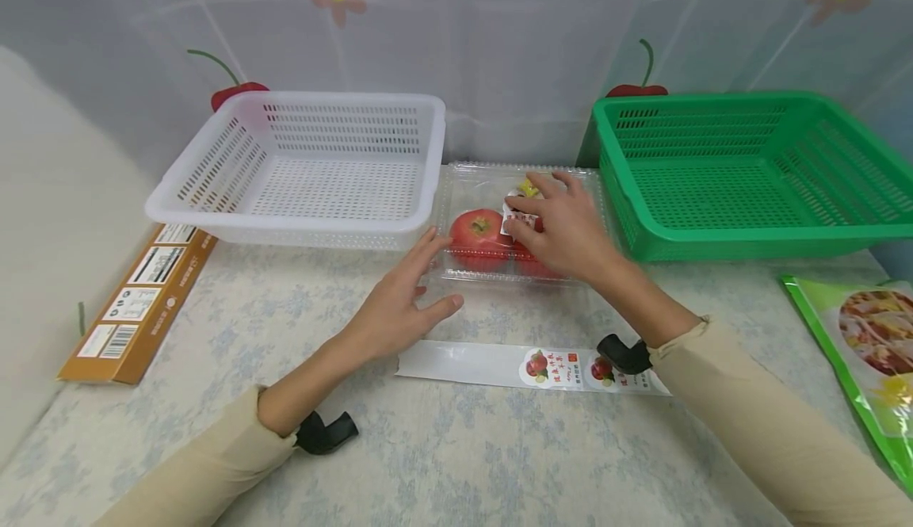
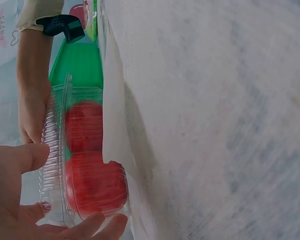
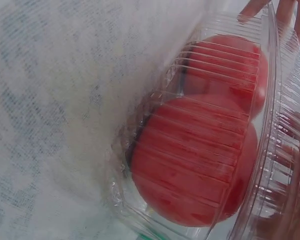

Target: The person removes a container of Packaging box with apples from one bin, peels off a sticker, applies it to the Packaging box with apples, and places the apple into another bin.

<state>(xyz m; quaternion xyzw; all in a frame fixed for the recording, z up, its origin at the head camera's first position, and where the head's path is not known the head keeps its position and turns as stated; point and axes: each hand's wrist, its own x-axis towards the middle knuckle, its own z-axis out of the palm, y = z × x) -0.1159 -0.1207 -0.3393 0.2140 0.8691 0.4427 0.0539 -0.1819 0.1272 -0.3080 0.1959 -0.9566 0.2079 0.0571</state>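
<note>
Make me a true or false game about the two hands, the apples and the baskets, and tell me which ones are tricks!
1. Red apples sit inside the clear box. True.
2. The right hand touches a sticker at the clear box. True.
3. In the head view, the white basket is right of the green basket. False: it is on the left.
4. The sticker strip lies inside the white basket. False: it lies on the table.
5. The left hand is by the front left corner of the clear box. True.
</note>
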